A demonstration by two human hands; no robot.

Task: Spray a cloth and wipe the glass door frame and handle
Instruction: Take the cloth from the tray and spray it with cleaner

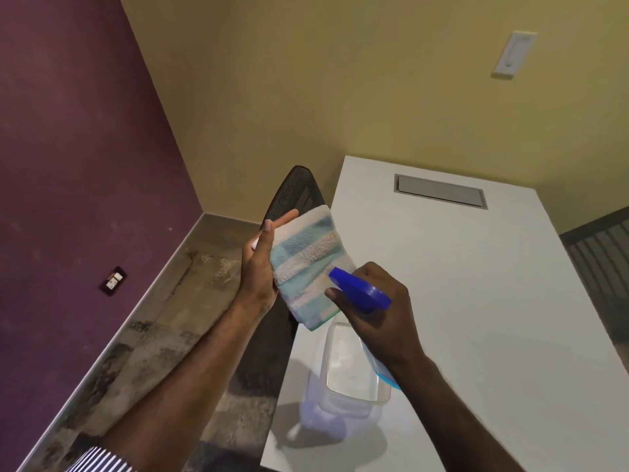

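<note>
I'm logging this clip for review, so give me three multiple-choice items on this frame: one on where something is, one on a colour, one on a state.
1. Where is the clear plastic container?
A. On the floor
B. On the white table, below the hands
C. On the chair

2. What colour is the spray bottle head?
A. Blue
B. Red
C. Green

3. What is the left hand doing?
A. Hanging idle
B. Pressing on the wall
C. Holding the striped cloth up to the nozzle

Answers:
1 B: the container sits on the table near its left edge.
2 A: the trigger head in the right hand is bright blue.
3 C: the cloth lies against the left palm, with the nozzle pointing at it from close by.
</note>
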